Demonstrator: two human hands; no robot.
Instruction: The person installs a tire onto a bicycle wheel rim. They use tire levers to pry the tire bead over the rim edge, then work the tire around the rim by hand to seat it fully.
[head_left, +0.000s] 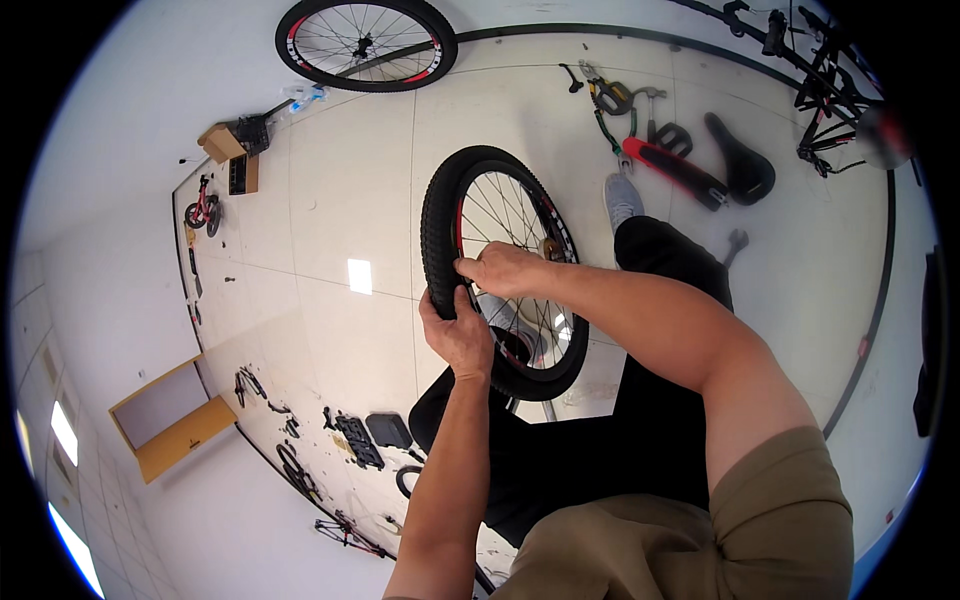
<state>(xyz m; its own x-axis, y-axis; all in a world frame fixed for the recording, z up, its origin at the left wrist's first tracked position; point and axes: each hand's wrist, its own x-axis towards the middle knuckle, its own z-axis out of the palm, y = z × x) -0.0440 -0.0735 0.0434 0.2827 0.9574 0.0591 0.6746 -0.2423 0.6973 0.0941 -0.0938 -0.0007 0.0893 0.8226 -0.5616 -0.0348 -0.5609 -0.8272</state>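
Note:
A bicycle wheel [433, 215] with a black knobbly tyre, a red and white rim and thin spokes stands tilted between my legs. My left hand [458, 338] is wrapped round the tyre's near-left side, with its thumb up along the sidewall. Just above it, my right hand [508, 270] reaches across the spokes to the inner edge of the tyre. Its fingers are curled together, and the index fingertip touches where tyre and rim meet. Whatever those fingers pinch is hidden. Through the spokes part of a shoe shows.
Beyond my right foot lie a hammer [655, 105], pliers [603, 125], a pedal [672, 140], a red-black tube-shaped part [675, 172], a saddle [740, 160] and a wrench [737, 243]. Another wheel [366, 82] leans at the far wall. A toolbox [357, 440] lies left; a bicycle frame [835, 95] stands far right.

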